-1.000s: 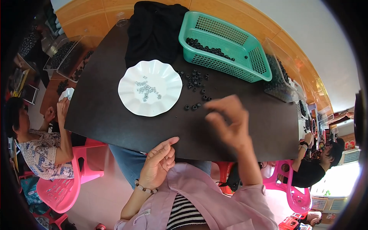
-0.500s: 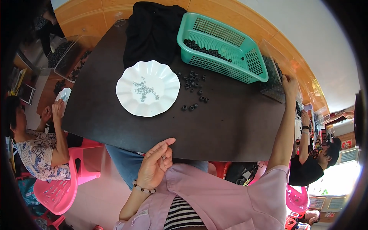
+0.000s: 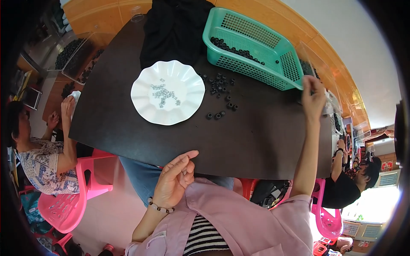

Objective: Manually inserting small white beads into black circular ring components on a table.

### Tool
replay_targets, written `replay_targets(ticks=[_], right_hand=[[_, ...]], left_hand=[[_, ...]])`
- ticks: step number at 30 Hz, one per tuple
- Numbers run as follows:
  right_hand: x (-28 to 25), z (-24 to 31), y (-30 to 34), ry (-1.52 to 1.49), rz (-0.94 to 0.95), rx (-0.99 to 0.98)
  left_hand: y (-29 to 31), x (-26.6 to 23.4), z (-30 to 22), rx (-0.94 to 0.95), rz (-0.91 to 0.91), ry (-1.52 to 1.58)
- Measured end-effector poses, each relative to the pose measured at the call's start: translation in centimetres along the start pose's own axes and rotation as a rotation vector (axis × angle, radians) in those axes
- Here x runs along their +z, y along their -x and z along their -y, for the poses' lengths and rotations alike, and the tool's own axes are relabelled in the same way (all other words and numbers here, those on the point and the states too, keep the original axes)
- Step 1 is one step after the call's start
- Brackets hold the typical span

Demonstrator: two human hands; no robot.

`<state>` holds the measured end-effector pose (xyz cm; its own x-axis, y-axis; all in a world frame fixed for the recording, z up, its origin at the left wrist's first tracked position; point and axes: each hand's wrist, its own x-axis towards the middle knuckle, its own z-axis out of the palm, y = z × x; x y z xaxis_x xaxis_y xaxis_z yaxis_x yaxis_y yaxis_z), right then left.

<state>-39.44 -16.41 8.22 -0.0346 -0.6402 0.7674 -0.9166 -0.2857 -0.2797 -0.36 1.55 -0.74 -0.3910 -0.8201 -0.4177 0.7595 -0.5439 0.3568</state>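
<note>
In the head view, a white plate (image 3: pixel 188 106) with a wavy rim sits on the dark table (image 3: pixel 256 145), a loose patch of tiny clear pieces (image 3: pixel 163 94) lying around its middle. Right of the plate, small black pieces (image 3: pixel 229 105) are scattered on the tabletop, most of them bunched near its upper right rim and three lying closer to its lower right. The left hand (image 3: pixel 173 183) is palm up below the plate, near the table's edge, wearing a beaded bracelet (image 3: pixel 160 208); its fingers are curled and the thumb lies close to the forefinger — whether anything small is pinched there I cannot make out. The right hand (image 3: pixel 314 99) is raised well to the right of the plate, just beside the near right corner of a green basket (image 3: pixel 252 71) and in front of a clear bin (image 3: pixel 332 103). Its fingers are bent, but they are slightly blurred, so it is hard to say whether the tips meet or hold something. The basket, above and right of the plate, has more black pieces along its left part; a black cloth (image 3: pixel 173 34) lies directly beyond the plate. Far left of the plate — away from this table — a person in a patterned top (image 3: pixel 51 168) sits on a pink chair (image 3: pixel 64 211).
</note>
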Motion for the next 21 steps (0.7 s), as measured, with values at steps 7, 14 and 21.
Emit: replay_targets(ticks=[7,14,21], right_hand=[[4.7,13.4,6.5,-0.359,0.623,-0.400],[6.7,14.2,7.9,-0.338,0.691,-0.435],[7.2,13.9,8.3,-0.380,0.678,-0.383]], left_hand=[[0.2,-0.1,0.1,0.006,-0.016,-0.002],[0.3,-0.4,0.2,0.008,-0.029,0.012],[0.3,-0.8,0.2,0.015,0.022,0.040]])
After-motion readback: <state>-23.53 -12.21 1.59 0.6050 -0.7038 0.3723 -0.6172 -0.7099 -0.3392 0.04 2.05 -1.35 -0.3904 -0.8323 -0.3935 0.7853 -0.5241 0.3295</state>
